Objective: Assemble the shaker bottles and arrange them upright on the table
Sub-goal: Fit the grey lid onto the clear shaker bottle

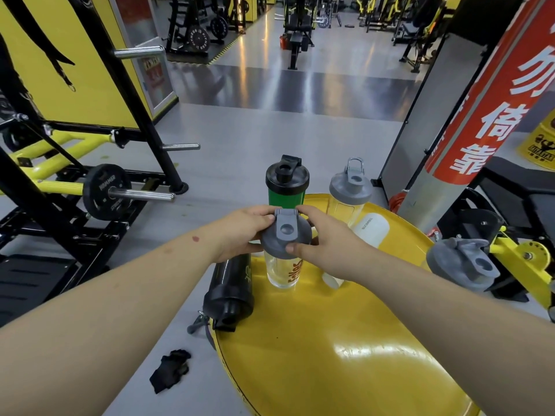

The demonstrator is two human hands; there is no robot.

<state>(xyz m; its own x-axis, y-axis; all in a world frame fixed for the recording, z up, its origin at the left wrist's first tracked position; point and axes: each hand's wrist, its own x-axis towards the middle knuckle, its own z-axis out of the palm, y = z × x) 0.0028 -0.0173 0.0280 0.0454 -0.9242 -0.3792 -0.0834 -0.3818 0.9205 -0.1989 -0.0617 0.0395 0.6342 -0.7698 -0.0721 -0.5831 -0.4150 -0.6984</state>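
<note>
A: What is taking up the most room here?

B: The round yellow table is filling the lower right. A black shaker bottle is lying on its side at its left edge, while a green bottle with a black lid and a clear bottle with a grey lid are standing upright at the far side.

A: And the step in hand?

B: Lidding, I'd judge. Both hands are closing around a grey lid sitting on a clear bottle with orange lettering, upright near the table's middle. The left hand is gripping the lid's far side; the right hand is pinching its near rim, thumb on top.

A: Next?

B: Probably twisting until seated, then righting the black one.

A: Anything unclear?

B: Whether the threads are engaging is hidden. A white bottle is partly lying behind the right wrist, and another grey lid at the right edge is hiding whatever is under it.
</note>
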